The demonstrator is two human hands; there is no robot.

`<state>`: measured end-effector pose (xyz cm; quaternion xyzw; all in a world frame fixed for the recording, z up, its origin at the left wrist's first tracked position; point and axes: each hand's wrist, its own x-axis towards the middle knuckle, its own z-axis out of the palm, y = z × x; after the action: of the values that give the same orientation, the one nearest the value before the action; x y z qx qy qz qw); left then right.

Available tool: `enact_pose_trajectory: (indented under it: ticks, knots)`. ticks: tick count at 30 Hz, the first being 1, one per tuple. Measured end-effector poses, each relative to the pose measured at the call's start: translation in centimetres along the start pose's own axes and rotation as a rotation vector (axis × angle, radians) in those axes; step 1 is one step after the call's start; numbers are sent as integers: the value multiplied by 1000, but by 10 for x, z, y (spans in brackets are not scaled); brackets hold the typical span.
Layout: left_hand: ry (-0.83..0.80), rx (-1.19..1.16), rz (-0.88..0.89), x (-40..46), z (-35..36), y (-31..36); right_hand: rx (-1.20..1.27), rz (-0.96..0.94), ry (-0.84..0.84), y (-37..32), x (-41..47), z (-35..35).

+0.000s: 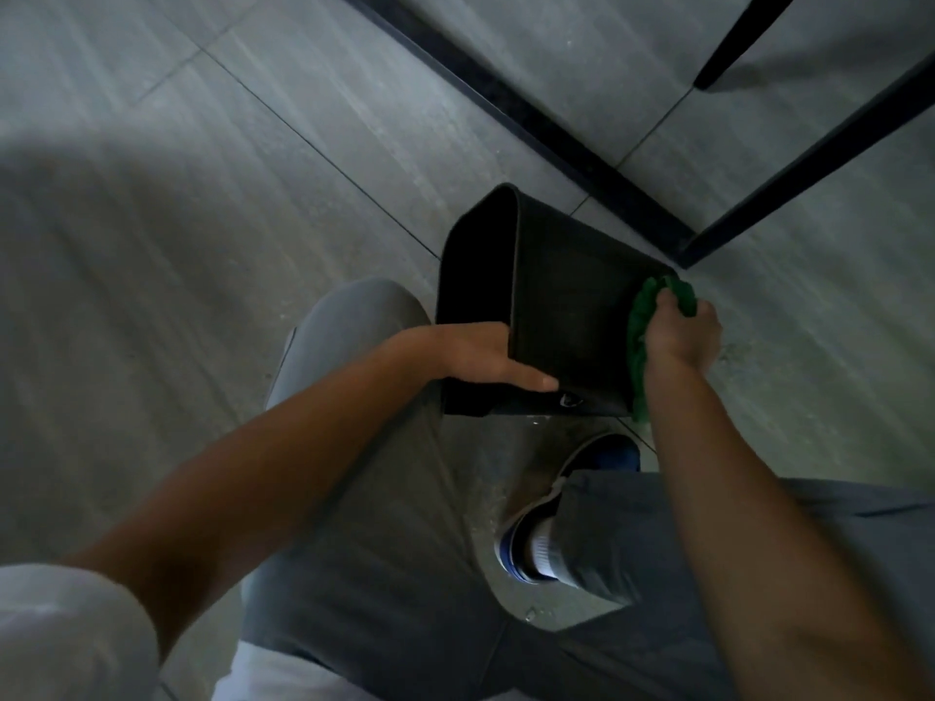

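A black plastic bin (566,296) lies tipped on its side on the floor, its open mouth facing left. My left hand (480,354) grips the bin's rim, fingers inside the mouth and thumb along the outer wall. My right hand (680,331) clutches a bunched green cloth (640,326) and presses it against the bin's outer wall near its base end. Part of the cloth hangs down below my wrist.
I crouch over a grey tiled floor (253,169), grey trousers and a blue-and-white shoe (571,488) below the bin. Black metal furniture legs (582,159) cross the floor just behind and to the right of the bin. Small debris specks lie near the shoe.
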<state>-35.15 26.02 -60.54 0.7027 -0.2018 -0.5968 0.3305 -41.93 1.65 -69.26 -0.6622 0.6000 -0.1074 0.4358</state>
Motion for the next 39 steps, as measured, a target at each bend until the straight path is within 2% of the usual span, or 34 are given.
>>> enact_pose_trajectory:
  ticks: [2, 4, 7, 9, 12, 15, 19, 22, 23, 25, 29, 31, 33, 37, 39]
  knots:
    - [56, -94, -1, 0, -4, -5, 83, 22, 4, 0, -3, 1]
    - [262, -162, 13, 0, -13, -6, 176, 63, -29, -1, -11, 2]
    - [620, -177, 61, 7, -25, -8, 59, -82, -110, 0, -21, 4]
    - [708, -186, 79, 7, -26, -5, -82, -145, -153, 3, -21, 8]
    - [714, -200, 85, 7, -21, 0, -152, -167, -149, 2, -27, 11]
    - [775, -284, 115, 9, -21, 1, -173, -322, -78, -12, -56, 19]
    - [846, -529, 103, 18, -29, 3, -193, -753, -145, -46, -121, 42]
    - [839, -733, 69, 18, -32, 2, -306, -1001, -139, -42, -121, 42]
    - [833, -764, 54, 15, -33, 2, -327, -1002, -111, -37, -110, 39]
    - [821, -782, 33, 10, -35, 2, -346, -871, -13, -27, -83, 31]
    - [811, -593, 40, 4, -34, 9, -411, -380, 43, -9, -16, 1]
    - [825, -508, 55, 5, -32, 6, -387, -223, 17, -3, -9, -7]
    - [849, -462, 72, 5, -32, 5, -330, -297, -29, -11, -33, 2]
    - [856, -368, 82, 8, -28, 8, -326, -731, -166, -44, -89, 33]
    - [853, -380, 67, 5, -24, 8, -331, -748, -116, -42, -80, 34]
